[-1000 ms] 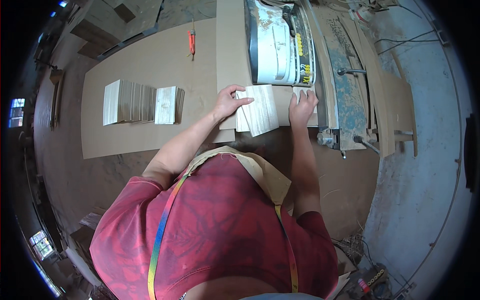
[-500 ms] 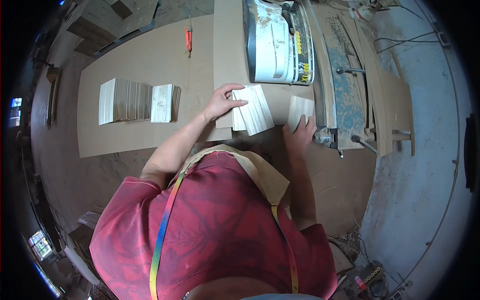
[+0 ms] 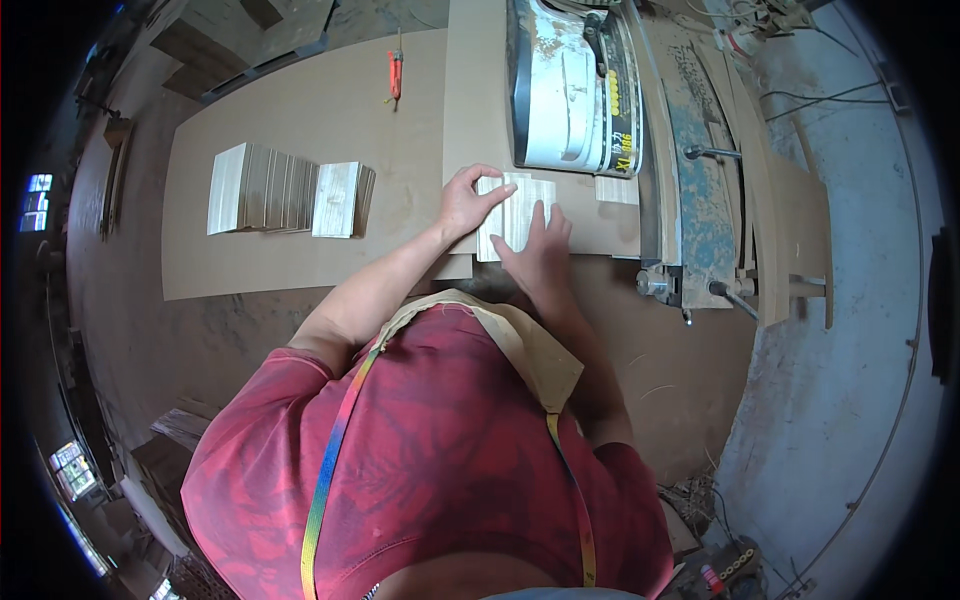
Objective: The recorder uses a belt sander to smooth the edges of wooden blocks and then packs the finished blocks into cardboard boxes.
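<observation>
A few pale rectangular wooden boards point(image 3: 517, 222) lie overlapping on the brown sheet in front of me, their long sides nearly lined up. My left hand point(image 3: 466, 205) is closed on their upper left corner, thumb over the top face and fingers curled behind. From the near side, my right hand point(image 3: 540, 247) spans the top board, with its thumb toward the lower left and fingertips on the right part. A single wooden piece point(image 3: 617, 190) lies to the right, against the front of a white machine point(image 3: 570, 105); part of it may be hidden beneath.
On the left stand a row of upright wooden boards point(image 3: 265, 190) and a shorter leaning stack point(image 3: 337, 200). An orange-red tool point(image 3: 395, 78) with a thin tip lies behind them. A worn blue metal machine bed point(image 3: 705, 180) with protruding handles borders the right side.
My right hand has left the single piece on the right and come over to the boards at my left hand. That piece now sits farther back by the machine. The tilted top board is straighter.
</observation>
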Available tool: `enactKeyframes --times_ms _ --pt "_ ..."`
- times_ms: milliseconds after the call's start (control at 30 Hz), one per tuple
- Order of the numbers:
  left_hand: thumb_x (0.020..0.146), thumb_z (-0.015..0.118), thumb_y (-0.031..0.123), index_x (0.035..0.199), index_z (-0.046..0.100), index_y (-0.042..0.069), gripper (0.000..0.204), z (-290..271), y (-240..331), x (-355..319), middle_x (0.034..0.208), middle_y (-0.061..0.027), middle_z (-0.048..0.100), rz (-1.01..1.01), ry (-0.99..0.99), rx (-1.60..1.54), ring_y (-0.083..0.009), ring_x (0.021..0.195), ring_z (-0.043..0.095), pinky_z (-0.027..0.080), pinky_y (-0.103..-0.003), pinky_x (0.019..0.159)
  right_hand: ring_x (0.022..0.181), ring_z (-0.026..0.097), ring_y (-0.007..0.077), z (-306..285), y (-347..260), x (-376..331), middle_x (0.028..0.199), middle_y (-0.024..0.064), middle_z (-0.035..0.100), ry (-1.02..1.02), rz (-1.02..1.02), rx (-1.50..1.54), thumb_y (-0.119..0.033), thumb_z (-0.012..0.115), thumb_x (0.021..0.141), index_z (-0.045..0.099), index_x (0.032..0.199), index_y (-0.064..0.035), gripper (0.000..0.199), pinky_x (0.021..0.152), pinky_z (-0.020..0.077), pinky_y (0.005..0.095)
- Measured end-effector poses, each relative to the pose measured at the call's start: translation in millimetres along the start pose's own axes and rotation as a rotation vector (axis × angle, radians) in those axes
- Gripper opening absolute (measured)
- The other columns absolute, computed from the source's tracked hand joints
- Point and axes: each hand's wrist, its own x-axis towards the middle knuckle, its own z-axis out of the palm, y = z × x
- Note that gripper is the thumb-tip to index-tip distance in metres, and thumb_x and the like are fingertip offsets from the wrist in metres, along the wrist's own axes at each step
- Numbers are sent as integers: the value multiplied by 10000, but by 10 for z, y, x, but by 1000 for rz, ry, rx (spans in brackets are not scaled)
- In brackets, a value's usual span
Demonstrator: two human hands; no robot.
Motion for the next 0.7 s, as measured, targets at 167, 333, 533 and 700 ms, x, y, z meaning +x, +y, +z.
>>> enactKeyframes --times_ms 167,333,533,700 --pt "1082 721 305 1514 583 10 541 26 215 -134 1311 -144 662 -120 101 -657 -213 1102 668 565 -328 985 1132 603 473 60 -181 -9 1400 343 551 15 51 28 -336 918 839 592 1431 95 802 977 564 513" --pt "1131 616 324 1558 539 38 519 -64 321 -229 1360 -148 638 -271 -31 -980 -220 1176 652 554 -334 1040 1153 608 471 133 -215 52 1402 332 565 58 -3 129 -311 933 822 621 1415 81 776 983 563 510" --pt "1129 591 296 1551 552 36 497 -98 212 -176 1409 -155 615 -256 -150 -1217 -235 1212 651 562 -369 1077 1180 619 451 119 -132 12 1416 304 588 112 -61 183 -284 939 816 680 1382 35 700 997 557 497" --pt "1127 570 278 1551 555 52 481 -108 194 -168 1418 -157 610 -266 -207 -1272 -227 1208 653 576 -372 1060 1190 627 438 136 -78 6 1418 277 610 153 -82 219 -260 923 829 711 1366 5 635 1010 554 487"
